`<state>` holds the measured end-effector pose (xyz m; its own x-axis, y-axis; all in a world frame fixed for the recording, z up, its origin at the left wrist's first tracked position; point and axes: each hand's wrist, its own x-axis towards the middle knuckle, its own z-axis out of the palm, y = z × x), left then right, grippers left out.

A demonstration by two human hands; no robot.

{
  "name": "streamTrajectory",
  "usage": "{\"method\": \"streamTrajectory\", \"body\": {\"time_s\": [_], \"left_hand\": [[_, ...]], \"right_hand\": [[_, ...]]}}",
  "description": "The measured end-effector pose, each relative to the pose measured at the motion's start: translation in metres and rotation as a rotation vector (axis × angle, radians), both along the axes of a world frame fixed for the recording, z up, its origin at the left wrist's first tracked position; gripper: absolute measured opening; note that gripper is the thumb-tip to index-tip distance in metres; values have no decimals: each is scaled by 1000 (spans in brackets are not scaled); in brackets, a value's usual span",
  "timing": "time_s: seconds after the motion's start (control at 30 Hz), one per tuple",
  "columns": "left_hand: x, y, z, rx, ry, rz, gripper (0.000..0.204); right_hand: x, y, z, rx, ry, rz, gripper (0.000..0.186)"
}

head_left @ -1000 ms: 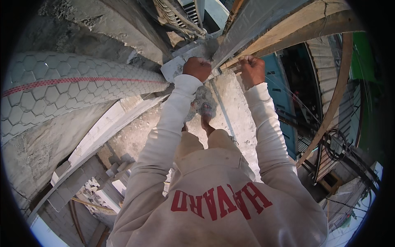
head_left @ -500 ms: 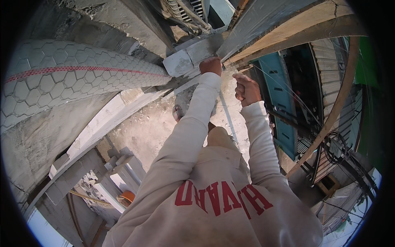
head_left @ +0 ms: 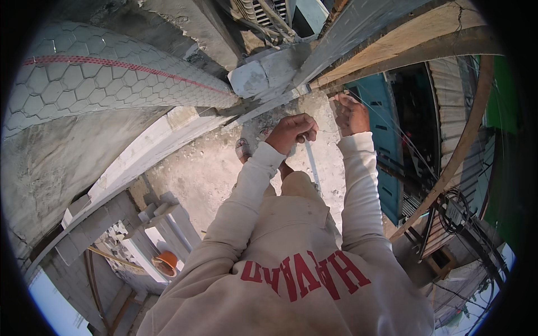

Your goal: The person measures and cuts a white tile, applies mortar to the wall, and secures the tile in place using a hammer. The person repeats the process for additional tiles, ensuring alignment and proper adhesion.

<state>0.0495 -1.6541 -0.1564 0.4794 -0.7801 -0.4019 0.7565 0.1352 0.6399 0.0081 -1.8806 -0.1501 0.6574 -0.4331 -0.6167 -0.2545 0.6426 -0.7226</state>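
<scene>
My left hand (head_left: pixel 292 133) is in front of me over the pale ground, fingers curled and thumb pressed against them. To its right and slightly farther out, my right hand (head_left: pixel 353 116) has its fingers bent in toward the thumb. A faint thin line, like string or wire, seems to run from the left hand toward the right; it is too fine to identify. Whatever sits inside either grip is hidden. Beyond the left hand lies a grey-white concrete block (head_left: pixel 250 79), apart from it, beside a long upright grey beam (head_left: pixel 342 42).
A rounded surface with a hexagon pattern and red stripe (head_left: pixel 112 66) fills the upper left. A wooden plank (head_left: pixel 403 47) crosses the upper right, near a teal panel (head_left: pixel 386 120). Coiled black cables (head_left: pixel 455 207) hang at right. An orange bucket (head_left: pixel 166 262) stands lower left.
My left hand has come back from beside the concrete block toward my body. My right hand has shifted slightly right and farther out. My view has turned a little.
</scene>
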Motion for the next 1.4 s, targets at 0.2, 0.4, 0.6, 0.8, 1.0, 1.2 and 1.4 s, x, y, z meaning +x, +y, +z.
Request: {"method": "streamTrajectory", "body": {"time_s": [0.2,0.4,0.6,0.8,1.0,1.2,1.4], "left_hand": [[23,10,26,339,-315,227,20],[39,16,65,326,-219,300,20],[29,3,74,304,-372,335,22],[28,2,96,299,-386,388,20],[13,48,107,317,-487,478,20],[-22,130,98,553,-517,644,16],[-75,195,68,686,-304,841,15]], "right_hand": [[61,-4,54,-235,-156,93,22],[64,-19,145,-337,-352,144,17],[44,-51,143,-764,-166,116,18],[50,-67,153,-955,-154,221,17],[31,-115,100,-889,-321,441,23],[17,-134,103,-666,-114,689,30],[33,-163,57,-633,-247,541,34]]}}
